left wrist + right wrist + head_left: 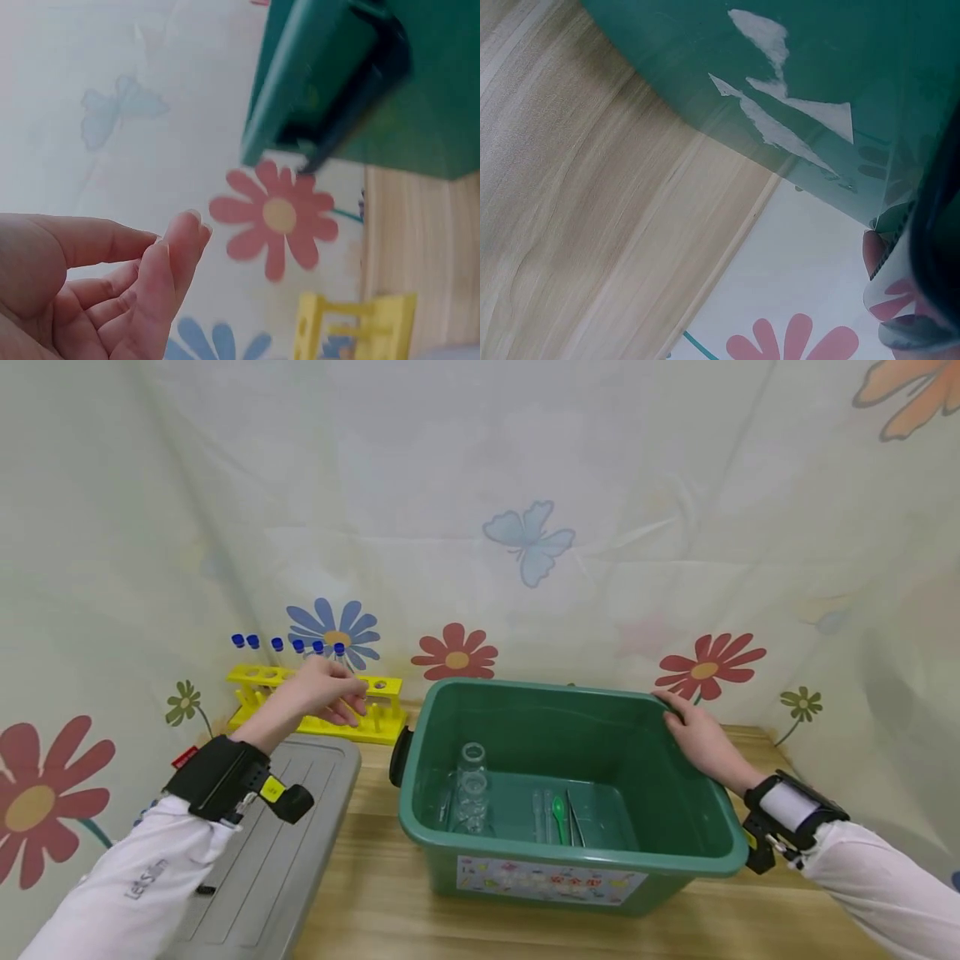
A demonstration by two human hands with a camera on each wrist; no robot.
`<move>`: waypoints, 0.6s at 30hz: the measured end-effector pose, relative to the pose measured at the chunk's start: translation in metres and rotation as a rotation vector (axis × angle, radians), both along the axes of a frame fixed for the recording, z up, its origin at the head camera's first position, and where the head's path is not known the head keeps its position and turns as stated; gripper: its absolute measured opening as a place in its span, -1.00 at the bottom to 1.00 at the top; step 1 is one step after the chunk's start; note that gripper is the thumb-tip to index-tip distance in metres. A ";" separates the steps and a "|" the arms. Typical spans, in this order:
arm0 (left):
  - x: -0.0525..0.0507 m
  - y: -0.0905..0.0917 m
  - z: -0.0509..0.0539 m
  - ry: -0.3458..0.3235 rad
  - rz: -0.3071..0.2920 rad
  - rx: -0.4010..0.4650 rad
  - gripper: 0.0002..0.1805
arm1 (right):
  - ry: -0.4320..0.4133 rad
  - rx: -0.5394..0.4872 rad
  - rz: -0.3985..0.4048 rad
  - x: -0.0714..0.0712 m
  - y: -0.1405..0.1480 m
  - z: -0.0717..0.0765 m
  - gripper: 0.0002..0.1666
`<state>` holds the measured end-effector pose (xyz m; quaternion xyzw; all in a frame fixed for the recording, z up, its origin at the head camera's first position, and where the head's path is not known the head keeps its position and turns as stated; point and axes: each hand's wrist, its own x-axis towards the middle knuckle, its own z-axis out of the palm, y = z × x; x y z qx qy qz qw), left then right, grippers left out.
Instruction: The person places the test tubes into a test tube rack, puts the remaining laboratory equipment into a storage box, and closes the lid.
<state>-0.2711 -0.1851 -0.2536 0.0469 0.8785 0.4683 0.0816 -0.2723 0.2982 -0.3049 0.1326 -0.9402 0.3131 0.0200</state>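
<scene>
My left hand (327,692) is in the air in front of a yellow test tube rack (386,727). In the left wrist view its fingers (154,292) are loosely bent, the thumb near the index finger, and nothing shows between them. Several clear tubes with blue caps (277,644) stand in the rack, partly hidden by that hand. My right hand (705,743) grips the rim of a green plastic bin (517,687) at its back right corner. Inside the bin are clear glass vessels (472,785), a green spoon (558,810), tweezers (574,818) and thin clear pieces.
A grey lid (315,777) lies on the wooden table (367,877) left of the bin. The bin has a black handle (401,757) on its left side and a printed label (551,881) in front. A flowered curtain (600,568) hangs behind.
</scene>
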 end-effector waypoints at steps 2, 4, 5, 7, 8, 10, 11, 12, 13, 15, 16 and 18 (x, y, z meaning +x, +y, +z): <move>0.004 -0.013 -0.006 -0.005 0.020 -0.026 -0.71 | 0.002 0.003 -0.003 0.000 0.001 0.000 -0.50; 0.008 -0.027 -0.013 -0.011 0.039 -0.041 -0.70 | 0.005 0.004 -0.004 0.000 0.002 0.000 -0.50; 0.010 -0.034 -0.017 -0.015 0.045 -0.045 -0.70 | 0.005 0.004 -0.005 0.000 0.002 0.000 -0.50; 0.013 -0.048 -0.026 -0.017 0.059 -0.047 -0.70 | 0.006 0.001 -0.007 0.000 0.003 0.000 -0.50; 0.014 -0.054 -0.031 -0.021 0.071 -0.049 -0.70 | 0.006 -0.001 -0.008 0.000 0.003 0.000 -0.50; 0.017 -0.068 -0.042 -0.029 0.091 -0.063 -0.71 | 0.006 -0.005 -0.008 0.000 0.003 -0.001 -0.50; 0.019 -0.074 -0.047 -0.032 0.105 -0.072 -0.71 | 0.005 -0.005 -0.010 0.000 0.003 0.000 -0.50; 0.020 -0.079 -0.052 -0.035 0.120 -0.085 -0.72 | 0.004 -0.006 -0.011 0.000 0.003 0.000 -0.50; 0.022 -0.085 -0.058 -0.041 0.135 -0.101 -0.73 | 0.001 -0.006 -0.012 0.000 0.003 0.000 -0.50; 0.026 -0.096 -0.067 -0.044 0.163 -0.135 -0.76 | 0.000 -0.008 -0.011 -0.001 0.002 0.000 -0.50; 0.029 -0.101 -0.072 -0.044 0.175 -0.146 -0.77 | -0.001 -0.009 -0.011 -0.001 0.002 0.001 -0.50; 0.033 -0.110 -0.080 -0.044 0.187 -0.178 -0.79 | 0.001 -0.013 -0.009 -0.001 0.001 0.001 -0.51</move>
